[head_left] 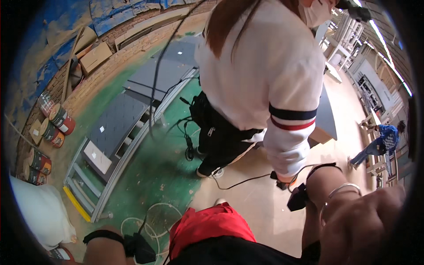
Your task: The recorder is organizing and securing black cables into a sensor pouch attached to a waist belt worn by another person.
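Observation:
My right hand [366,216] fills the lower right, close and blurred. Its fingers run off into the dark rim, so I cannot tell how they are held. A silver bracelet [345,188] and a black strap [326,167] with a black block-shaped device [298,198] are on that arm. At the lower left only my left forearm [106,251] shows, with another black strap and device [140,248]; the left hand is outside the picture. A co-worker in a white sweatshirt [260,70] stands close before me, that person's lowered hand [287,180] beside my right-arm device.
Grey panels [115,119] lie on a metal frame [128,154] at the left. Thin cables [152,225] coil on the green floor. Cans [62,119] stand by the brick wall. Another person in blue [386,139] is far right. A black cable [243,182] crosses the floor ahead.

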A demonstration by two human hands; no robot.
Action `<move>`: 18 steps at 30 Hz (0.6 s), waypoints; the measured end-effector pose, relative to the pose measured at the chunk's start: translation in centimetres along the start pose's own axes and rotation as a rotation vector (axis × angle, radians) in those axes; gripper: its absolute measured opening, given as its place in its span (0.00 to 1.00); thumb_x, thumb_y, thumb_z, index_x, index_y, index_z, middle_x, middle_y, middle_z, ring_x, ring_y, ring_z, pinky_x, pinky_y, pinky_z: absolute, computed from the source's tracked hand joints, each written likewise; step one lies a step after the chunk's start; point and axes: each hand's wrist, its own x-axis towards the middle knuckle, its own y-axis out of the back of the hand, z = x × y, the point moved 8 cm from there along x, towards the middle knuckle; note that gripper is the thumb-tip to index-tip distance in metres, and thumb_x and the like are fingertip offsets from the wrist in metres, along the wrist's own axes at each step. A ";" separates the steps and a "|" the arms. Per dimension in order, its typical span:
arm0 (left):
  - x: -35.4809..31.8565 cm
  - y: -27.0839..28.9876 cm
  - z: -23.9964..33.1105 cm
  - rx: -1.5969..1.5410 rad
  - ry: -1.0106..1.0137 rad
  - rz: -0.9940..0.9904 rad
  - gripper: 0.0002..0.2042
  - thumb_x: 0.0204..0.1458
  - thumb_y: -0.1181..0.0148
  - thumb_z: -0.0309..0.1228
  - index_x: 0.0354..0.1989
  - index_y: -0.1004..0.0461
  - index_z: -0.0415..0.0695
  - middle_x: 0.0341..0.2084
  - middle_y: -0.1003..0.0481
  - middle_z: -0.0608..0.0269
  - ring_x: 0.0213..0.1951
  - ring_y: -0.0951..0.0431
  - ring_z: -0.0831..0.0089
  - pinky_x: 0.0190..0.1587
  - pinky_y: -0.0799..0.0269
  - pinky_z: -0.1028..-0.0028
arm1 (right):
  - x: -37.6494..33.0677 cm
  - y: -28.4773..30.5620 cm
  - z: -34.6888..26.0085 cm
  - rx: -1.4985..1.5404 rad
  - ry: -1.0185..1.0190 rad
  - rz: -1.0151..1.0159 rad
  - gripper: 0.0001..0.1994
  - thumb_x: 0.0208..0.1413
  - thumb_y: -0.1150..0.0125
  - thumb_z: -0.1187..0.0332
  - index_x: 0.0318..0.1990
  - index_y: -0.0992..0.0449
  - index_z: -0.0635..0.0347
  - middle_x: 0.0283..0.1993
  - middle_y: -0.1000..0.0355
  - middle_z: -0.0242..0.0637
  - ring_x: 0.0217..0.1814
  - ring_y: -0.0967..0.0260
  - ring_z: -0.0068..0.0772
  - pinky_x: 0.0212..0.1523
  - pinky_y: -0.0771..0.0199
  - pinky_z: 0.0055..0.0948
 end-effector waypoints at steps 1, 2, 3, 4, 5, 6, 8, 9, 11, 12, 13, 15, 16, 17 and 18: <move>-0.6 0.5 0.4 -0.013 -0.013 -0.009 0.11 0.53 0.50 0.34 0.34 0.29 0.37 0.34 0.26 0.53 0.31 0.26 0.67 0.35 0.29 0.69 | 0.3 -0.4 0.2 0.017 0.001 -0.005 0.09 0.54 0.47 0.68 0.38 0.25 0.61 0.39 0.29 0.36 0.41 0.31 0.31 0.39 0.28 0.33; -1.0 1.1 0.5 -0.030 -0.019 -0.031 0.11 0.53 0.50 0.34 0.34 0.28 0.37 0.34 0.26 0.53 0.31 0.26 0.67 0.35 0.29 0.69 | 0.3 -0.6 0.5 0.026 0.005 -0.003 0.09 0.54 0.47 0.68 0.39 0.25 0.61 0.40 0.28 0.36 0.42 0.31 0.30 0.39 0.29 0.32; -1.6 1.5 0.7 -0.050 -0.026 -0.053 0.11 0.53 0.50 0.34 0.34 0.28 0.37 0.34 0.26 0.54 0.32 0.26 0.68 0.35 0.29 0.70 | 0.4 -0.9 0.6 0.041 0.009 -0.001 0.09 0.54 0.47 0.69 0.39 0.24 0.60 0.40 0.28 0.35 0.42 0.31 0.29 0.40 0.29 0.32; -2.3 2.0 0.7 -0.066 -0.034 -0.067 0.11 0.52 0.50 0.34 0.34 0.28 0.37 0.34 0.25 0.54 0.32 0.26 0.68 0.35 0.29 0.70 | 0.7 -0.9 0.6 0.047 0.017 -0.010 0.09 0.54 0.47 0.69 0.39 0.24 0.60 0.41 0.28 0.34 0.43 0.32 0.29 0.41 0.29 0.32; -2.9 2.6 1.0 -0.085 -0.047 -0.105 0.11 0.52 0.50 0.34 0.34 0.27 0.37 0.35 0.25 0.54 0.32 0.26 0.68 0.35 0.29 0.70 | 0.9 -1.0 0.7 0.055 0.025 -0.011 0.09 0.53 0.47 0.69 0.39 0.24 0.60 0.41 0.28 0.34 0.44 0.32 0.28 0.41 0.30 0.31; -3.9 3.1 1.1 -0.097 -0.042 -0.135 0.11 0.52 0.50 0.33 0.34 0.27 0.37 0.35 0.25 0.54 0.33 0.25 0.68 0.35 0.29 0.70 | 0.9 -1.1 0.7 0.066 0.042 -0.009 0.08 0.53 0.46 0.70 0.39 0.24 0.59 0.42 0.28 0.33 0.45 0.32 0.27 0.42 0.30 0.31; -6.2 4.1 0.5 -0.148 -0.015 -0.211 0.11 0.52 0.50 0.33 0.34 0.26 0.37 0.35 0.25 0.55 0.33 0.25 0.69 0.36 0.29 0.71 | 0.8 -0.8 0.1 0.084 0.085 0.013 0.09 0.53 0.46 0.71 0.40 0.23 0.58 0.43 0.27 0.32 0.47 0.32 0.26 0.44 0.30 0.30; -6.8 5.3 -4.1 -0.289 -0.004 -0.298 0.12 0.52 0.50 0.33 0.33 0.26 0.37 0.36 0.25 0.55 0.33 0.25 0.69 0.36 0.29 0.71 | -0.7 0.1 0.4 -0.002 0.028 0.060 0.09 0.53 0.46 0.71 0.40 0.23 0.58 0.44 0.27 0.31 0.48 0.32 0.25 0.44 0.31 0.30; -11.1 5.0 -4.1 -0.217 0.202 -0.307 0.12 0.52 0.51 0.33 0.33 0.25 0.37 0.36 0.25 0.56 0.34 0.25 0.69 0.36 0.29 0.71 | -0.9 -0.7 0.7 0.120 -0.077 0.015 0.08 0.50 0.41 0.73 0.38 0.23 0.60 0.42 0.26 0.34 0.45 0.30 0.26 0.41 0.30 0.28; -13.3 5.6 -9.7 -0.279 0.319 -0.335 0.12 0.52 0.51 0.33 0.33 0.25 0.37 0.36 0.25 0.56 0.34 0.25 0.70 0.36 0.29 0.72 | -1.7 -0.7 2.2 -0.001 -0.223 0.019 0.08 0.50 0.41 0.72 0.38 0.23 0.62 0.40 0.26 0.37 0.42 0.30 0.31 0.38 0.29 0.28; -16.2 5.7 -14.9 -0.266 0.552 -0.306 0.12 0.52 0.51 0.33 0.33 0.25 0.37 0.36 0.25 0.56 0.34 0.25 0.70 0.37 0.29 0.72 | -2.3 -0.8 3.6 -0.073 -0.340 0.029 0.08 0.50 0.41 0.71 0.37 0.24 0.64 0.38 0.27 0.40 0.38 0.29 0.35 0.35 0.28 0.27; -25.7 6.2 -27.4 -0.324 1.220 -0.081 0.13 0.51 0.48 0.35 0.38 0.25 0.39 0.37 0.25 0.60 0.41 0.27 0.73 0.44 0.32 0.71 | -2.6 -2.7 6.4 -0.309 -0.510 0.039 0.07 0.50 0.43 0.71 0.33 0.25 0.66 0.34 0.27 0.42 0.33 0.29 0.37 0.33 0.27 0.27; -33.6 7.5 -32.0 -0.187 1.494 0.070 0.15 0.51 0.48 0.37 0.42 0.27 0.39 0.37 0.25 0.63 0.42 0.27 0.74 0.45 0.32 0.70 | -2.5 -3.1 6.9 -0.504 -0.338 0.080 0.07 0.50 0.44 0.71 0.31 0.25 0.65 0.32 0.27 0.42 0.32 0.29 0.36 0.32 0.27 0.27; -39.7 8.4 -36.6 -0.026 1.711 -0.037 0.32 0.47 0.42 0.47 0.55 0.38 0.36 0.50 0.33 0.56 0.50 0.32 0.66 0.47 0.33 0.65 | -1.8 -4.0 6.4 -0.655 -0.324 0.131 0.06 0.49 0.43 0.70 0.29 0.25 0.64 0.30 0.28 0.42 0.30 0.29 0.34 0.31 0.27 0.27; -43.4 9.0 -41.4 0.102 1.761 -0.154 0.32 0.46 0.42 0.48 0.54 0.38 0.36 0.50 0.33 0.55 0.50 0.33 0.64 0.48 0.34 0.65 | -1.3 -5.0 6.0 -0.826 -0.330 0.183 0.06 0.47 0.43 0.70 0.27 0.25 0.64 0.29 0.28 0.41 0.28 0.29 0.33 0.30 0.27 0.26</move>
